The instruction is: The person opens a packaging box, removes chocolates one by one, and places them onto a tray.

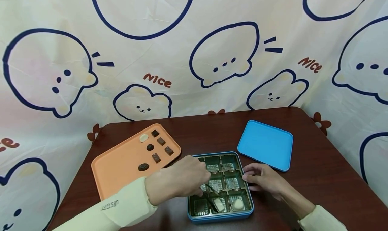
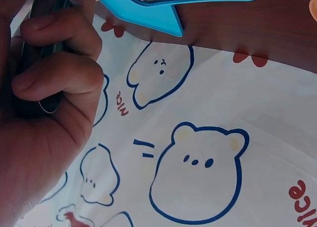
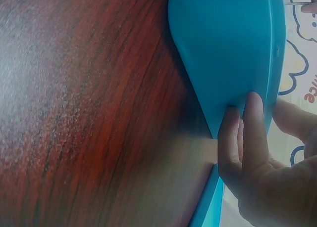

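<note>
My left hand (image 1: 183,177) grips a pair of dark tongs (image 1: 210,202) over a blue tin (image 1: 221,219) fitted with a compartmented insert. In the left wrist view, its fingers curl around the dark handle (image 2: 37,106). The tong tips reach down into the front middle compartment, at a whitish chocolate piece (image 1: 219,204); I cannot tell whether they pinch it. Another white chocolate (image 1: 238,204) lies in the front right compartment. My right hand (image 1: 265,179) touches the tin's right side. Seen from the right wrist, its extended fingers (image 3: 254,120) rest against the blue wall, thumb near the rim.
On the left lies an orange tray (image 1: 112,170) with several dark and brown chocolates (image 1: 150,147) and a white one (image 1: 143,138). A blue lid (image 1: 266,143) lies behind the right hand. A patterned cloth (image 1: 182,62) hangs behind the dark wooden table (image 1: 209,136).
</note>
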Tool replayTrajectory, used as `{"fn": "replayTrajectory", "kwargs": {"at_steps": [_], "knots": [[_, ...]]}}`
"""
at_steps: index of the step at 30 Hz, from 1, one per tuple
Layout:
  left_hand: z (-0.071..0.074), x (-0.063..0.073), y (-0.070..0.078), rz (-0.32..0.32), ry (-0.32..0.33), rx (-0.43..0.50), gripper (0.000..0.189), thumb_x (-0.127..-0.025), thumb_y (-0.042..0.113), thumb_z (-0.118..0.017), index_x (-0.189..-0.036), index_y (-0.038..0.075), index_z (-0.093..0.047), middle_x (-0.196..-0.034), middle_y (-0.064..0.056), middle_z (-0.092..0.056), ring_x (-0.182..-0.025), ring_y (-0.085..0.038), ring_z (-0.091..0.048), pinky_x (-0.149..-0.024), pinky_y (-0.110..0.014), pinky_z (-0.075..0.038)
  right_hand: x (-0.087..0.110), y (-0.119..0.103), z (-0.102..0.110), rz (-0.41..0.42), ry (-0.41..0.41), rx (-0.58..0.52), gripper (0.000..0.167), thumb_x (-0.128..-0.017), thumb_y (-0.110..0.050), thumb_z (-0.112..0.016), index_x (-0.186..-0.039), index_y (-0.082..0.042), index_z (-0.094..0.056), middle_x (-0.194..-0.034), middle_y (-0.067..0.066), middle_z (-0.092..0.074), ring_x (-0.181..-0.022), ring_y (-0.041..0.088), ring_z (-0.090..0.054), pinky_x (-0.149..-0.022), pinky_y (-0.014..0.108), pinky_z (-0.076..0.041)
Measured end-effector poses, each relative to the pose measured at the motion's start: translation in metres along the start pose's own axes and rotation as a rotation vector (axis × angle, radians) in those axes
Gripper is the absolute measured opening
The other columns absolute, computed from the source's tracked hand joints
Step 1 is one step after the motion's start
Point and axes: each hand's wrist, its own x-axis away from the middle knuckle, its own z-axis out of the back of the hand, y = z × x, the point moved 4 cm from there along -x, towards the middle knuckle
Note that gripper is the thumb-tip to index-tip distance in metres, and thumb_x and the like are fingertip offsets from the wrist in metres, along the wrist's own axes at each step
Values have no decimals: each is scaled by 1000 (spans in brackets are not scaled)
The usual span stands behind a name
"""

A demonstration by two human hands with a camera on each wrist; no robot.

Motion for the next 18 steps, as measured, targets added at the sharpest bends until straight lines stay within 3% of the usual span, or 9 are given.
{"fn": "replayTrajectory", "kwargs": {"at_steps": [10,18], "knots": [[-8,-10,9,16,-43,-76,58,-81,51,-78,-54,25,-33,-52,9,-34,-43,-6,-31,-44,-24,-20,0,-1,0,3,3,2,48,-94,-12,-69,-133,9,-51,-111,18,-60,-91,19,-66,-78,41,-59],[-9,-9,7,-25,23,-114,46,-84,49,-76,-56,27,-46,-52,10,-39,-43,-5,-33,-44,-25,-20,1,-1,0,-1,11,-1,48,-94,-12,-69,-133,9,-51,-112,18,-60,-92,19,-65,-79,42,-58]]}}
